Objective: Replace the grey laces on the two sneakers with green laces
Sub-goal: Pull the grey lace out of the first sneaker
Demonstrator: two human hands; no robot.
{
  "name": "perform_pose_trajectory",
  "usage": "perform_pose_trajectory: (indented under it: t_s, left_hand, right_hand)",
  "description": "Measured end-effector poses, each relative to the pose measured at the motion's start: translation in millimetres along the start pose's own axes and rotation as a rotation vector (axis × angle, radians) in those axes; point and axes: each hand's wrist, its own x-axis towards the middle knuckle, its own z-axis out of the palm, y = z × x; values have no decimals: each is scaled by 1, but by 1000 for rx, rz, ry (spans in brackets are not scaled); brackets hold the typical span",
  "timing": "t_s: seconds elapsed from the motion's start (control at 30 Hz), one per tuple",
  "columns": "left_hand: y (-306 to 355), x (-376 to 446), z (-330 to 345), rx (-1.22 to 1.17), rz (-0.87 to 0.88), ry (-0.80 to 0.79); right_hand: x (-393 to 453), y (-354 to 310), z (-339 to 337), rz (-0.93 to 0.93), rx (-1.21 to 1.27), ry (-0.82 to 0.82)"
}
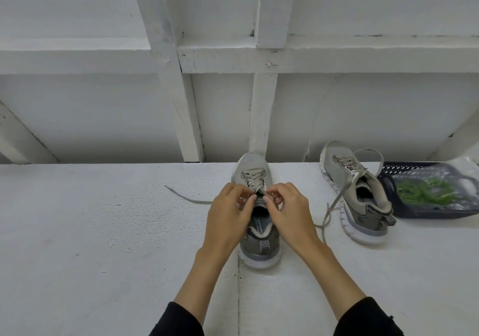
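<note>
A grey sneaker [255, 170] stands in front of me on the white table, toe pointing away, heel toward me. Its grey lace [255, 179] is still threaded through the eyelets, and one loose end [186, 198] trails off to the left across the table. My left hand [229, 218] and my right hand [287, 212] meet over the top eyelets, fingers curled and pinching the lace there. The second grey sneaker [355, 193] lies to the right, its untied grey lace [334, 206] hanging loose. Green laces [425, 192] lie in a dark basket.
The dark plastic basket [404, 212] sits at the far right edge of the white table [103, 232], with clear plastic wrapping inside it. A white wooden wall with beams rises right behind the table's back edge.
</note>
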Motion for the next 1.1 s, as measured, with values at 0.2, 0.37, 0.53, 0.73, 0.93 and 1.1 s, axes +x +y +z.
perform_pose_trajectory:
  t_s: [0.2,0.37,0.53,0.73,0.93,1.1]
  left_hand:
    - [0,-1,0,64,-14,9]
    - [1,0,5,172,25,46]
    - [-1,-2,9,128,10,88]
    - [-6,-9,10,-161,-172,173]
    - [-18,-1,11,-400,-452,178]
    - [-18,4,6,-644,-609,104]
  right_hand:
    - [-3,-3,3,14,-22,44]
    - [-1,-2,4,2,-68,67]
    - [0,1,6,-9,-82,95]
    - [0,8,9,170,53,178]
    - [9,17,12,481,239,208]
    - [9,19,9,541,336,184]
